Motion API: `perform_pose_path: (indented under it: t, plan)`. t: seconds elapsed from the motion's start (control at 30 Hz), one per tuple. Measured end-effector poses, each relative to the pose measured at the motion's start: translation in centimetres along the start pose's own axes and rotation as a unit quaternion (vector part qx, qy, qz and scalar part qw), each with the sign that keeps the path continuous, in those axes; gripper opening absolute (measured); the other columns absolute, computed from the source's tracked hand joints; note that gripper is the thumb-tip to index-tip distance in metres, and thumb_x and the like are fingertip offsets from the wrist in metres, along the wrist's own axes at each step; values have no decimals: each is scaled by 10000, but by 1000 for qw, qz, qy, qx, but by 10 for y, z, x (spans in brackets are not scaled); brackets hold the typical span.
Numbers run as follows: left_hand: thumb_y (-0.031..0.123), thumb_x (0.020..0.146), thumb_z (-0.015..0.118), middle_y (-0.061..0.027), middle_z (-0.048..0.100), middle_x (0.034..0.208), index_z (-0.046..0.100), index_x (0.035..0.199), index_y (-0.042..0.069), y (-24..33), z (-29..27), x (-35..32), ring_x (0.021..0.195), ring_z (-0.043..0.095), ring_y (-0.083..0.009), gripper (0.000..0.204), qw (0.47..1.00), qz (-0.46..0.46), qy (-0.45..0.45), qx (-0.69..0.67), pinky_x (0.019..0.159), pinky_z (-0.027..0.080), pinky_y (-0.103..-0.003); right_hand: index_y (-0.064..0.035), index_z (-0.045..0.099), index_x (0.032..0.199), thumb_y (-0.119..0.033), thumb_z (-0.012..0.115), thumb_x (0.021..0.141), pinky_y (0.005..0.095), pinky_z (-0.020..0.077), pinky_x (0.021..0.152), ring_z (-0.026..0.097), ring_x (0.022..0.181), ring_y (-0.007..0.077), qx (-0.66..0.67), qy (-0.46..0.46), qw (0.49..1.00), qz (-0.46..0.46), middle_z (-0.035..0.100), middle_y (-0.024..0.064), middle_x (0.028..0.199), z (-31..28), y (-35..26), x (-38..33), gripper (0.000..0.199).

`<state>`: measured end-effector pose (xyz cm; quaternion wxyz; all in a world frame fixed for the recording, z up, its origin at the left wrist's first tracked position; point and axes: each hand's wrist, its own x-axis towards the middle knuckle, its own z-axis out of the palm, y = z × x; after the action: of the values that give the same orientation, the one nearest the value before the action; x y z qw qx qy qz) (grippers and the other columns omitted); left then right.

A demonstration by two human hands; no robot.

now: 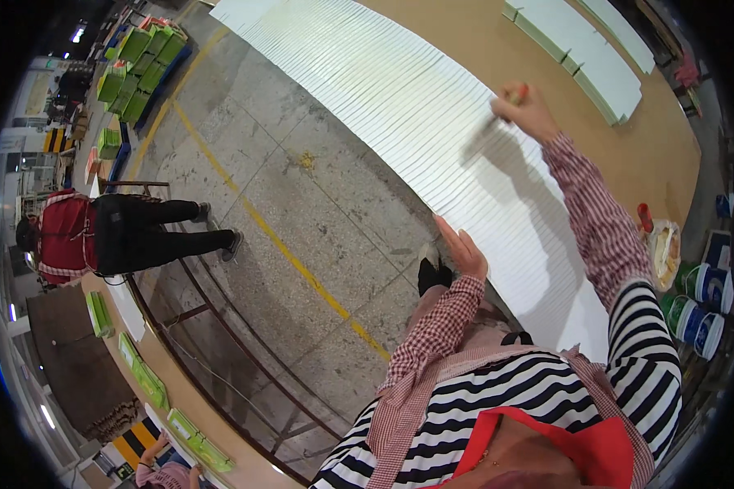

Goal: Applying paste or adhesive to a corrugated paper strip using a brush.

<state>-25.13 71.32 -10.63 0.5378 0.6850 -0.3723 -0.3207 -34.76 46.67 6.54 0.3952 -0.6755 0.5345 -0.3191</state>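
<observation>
A long row of overlapping white sheets (383, 102) runs across the tan table in front of me, their edges forming many narrow strips. My right hand (530, 114) is closed around the red-tipped handle of a brush (485, 134), held over the sheets. The brush's far end is smeared by motion, so I cannot tell if it touches them. At the near-left edge of the row, my left hand (465, 251) has its fingers stretched out and holds nothing. It rests against or just beside the sheets' border.
Stacks of white die-cut pieces with green edges (579, 61) lie at the table's far right. By my right elbow are a bag-lined tub of yellowish paste (665, 253), a red handle (645, 217) and several buckets (701, 285). Another person (130, 236) stands left, beside a second table with green bundles (143, 371).
</observation>
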Motion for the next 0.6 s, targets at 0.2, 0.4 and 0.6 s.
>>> perform_pose_path:
  t: [0.2,0.4,0.6]
  plan:
    - [224,1019,262,-234,62,1548,27,1482,-30,4,21,-9,1437,102,-349,578,999,-5,-43,1,1161,115,-406,-40,653,807,-295,723,791,268,463,608,570,650,95,-27,118,984,-127,610,8,678,40,22,146,265]
    - [214,1018,268,-212,42,1557,36,1490,-11,8,10,-1,1443,74,-339,572,999,-14,-22,-24,1165,113,-406,-25,642,826,-276,714,832,261,454,606,555,656,89,-124,34,980,-151,606,2,694,18,36,14,262]
    - [287,1026,220,-204,41,1559,19,1494,7,5,1,-2,1442,78,-336,582,999,-19,-17,-28,1168,123,-403,0,540,702,-72,699,785,234,416,573,513,651,73,-127,-29,991,-35,544,30,654,-35,26,-213,194]
